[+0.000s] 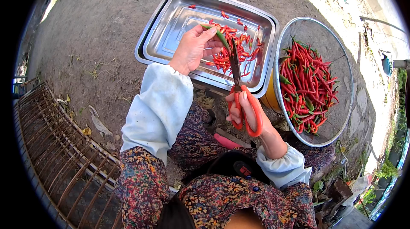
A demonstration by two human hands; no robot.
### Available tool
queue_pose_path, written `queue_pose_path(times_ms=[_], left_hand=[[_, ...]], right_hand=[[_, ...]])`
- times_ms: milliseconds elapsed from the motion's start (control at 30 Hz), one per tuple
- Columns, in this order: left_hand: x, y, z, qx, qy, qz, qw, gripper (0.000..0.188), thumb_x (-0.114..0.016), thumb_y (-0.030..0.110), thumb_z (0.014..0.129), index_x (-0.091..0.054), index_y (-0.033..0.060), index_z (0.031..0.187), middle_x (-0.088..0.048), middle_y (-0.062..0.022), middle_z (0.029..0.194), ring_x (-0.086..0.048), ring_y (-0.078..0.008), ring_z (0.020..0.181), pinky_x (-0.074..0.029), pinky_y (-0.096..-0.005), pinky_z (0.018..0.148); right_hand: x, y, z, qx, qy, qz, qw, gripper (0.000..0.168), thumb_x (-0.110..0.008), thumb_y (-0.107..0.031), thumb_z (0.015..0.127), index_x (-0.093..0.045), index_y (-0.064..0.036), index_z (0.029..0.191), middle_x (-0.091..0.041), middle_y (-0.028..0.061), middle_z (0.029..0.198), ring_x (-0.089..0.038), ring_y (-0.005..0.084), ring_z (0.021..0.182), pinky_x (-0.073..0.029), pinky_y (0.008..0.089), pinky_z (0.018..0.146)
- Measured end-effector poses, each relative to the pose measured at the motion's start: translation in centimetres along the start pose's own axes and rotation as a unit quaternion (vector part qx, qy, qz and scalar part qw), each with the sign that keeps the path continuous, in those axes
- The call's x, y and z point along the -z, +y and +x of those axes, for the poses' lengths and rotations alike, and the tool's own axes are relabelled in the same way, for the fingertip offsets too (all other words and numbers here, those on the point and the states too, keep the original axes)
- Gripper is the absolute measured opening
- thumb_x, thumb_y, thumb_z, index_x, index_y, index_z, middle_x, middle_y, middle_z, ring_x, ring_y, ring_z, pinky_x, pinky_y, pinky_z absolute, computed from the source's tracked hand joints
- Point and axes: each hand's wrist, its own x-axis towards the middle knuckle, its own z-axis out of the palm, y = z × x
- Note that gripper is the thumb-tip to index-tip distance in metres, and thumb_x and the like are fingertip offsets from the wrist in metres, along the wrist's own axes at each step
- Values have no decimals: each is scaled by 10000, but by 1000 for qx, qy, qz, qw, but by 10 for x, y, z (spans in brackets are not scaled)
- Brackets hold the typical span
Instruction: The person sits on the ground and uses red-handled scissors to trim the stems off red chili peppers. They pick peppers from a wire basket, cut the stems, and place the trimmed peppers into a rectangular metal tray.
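A long chili pepper [221, 38], mostly green, is pinched between the thumb and fingers of my left hand [200, 44] above the steel tray. Red-handled scissors [237, 72] are gripped in my right hand [248, 110], their dark blades pointing away from me. The blade tips meet the lower end of the chili; whether they cut into it cannot be made out. Beneath both lies a rectangular stainless steel tray [169, 20], apparently set in a second one. Cut red chili pieces [235, 49] are heaped in its right half, with a few scattered along the far side.
A round wire-mesh basket [349, 97] stands right of the tray, holding a pile of whole red chilies [307, 84] with some green ones. Something yellow [270, 91] shows beneath it. On the left, a rusty metal-bar rack [67, 158] rests on the dirt ground [93, 36].
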Motion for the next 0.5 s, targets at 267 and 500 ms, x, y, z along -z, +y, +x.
queue_pose_path(times_ms=[267,500], left_hand=[[-1,-2,0,0,7,-7,1000,152,-534,204,867,-556,89,965,-609,-38,907,-601,-144,800,-509,-269,669],[-3,-5,-1,-3,5,-4,1000,148,-537,195,865,-556,85,963,-609,-32,903,-602,-141,806,-509,-269,673]], right_hand=[[-1,-6,2,-12,5,-12,1000,516,-305,-454,917,-423,28,1058,-401,5,608,-415,95,541,-461,275,643],[-5,-7,2,-3,28,6,1000,491,-379,-441,900,-465,40,949,-390,-1,566,-399,83,505,-421,248,541]])
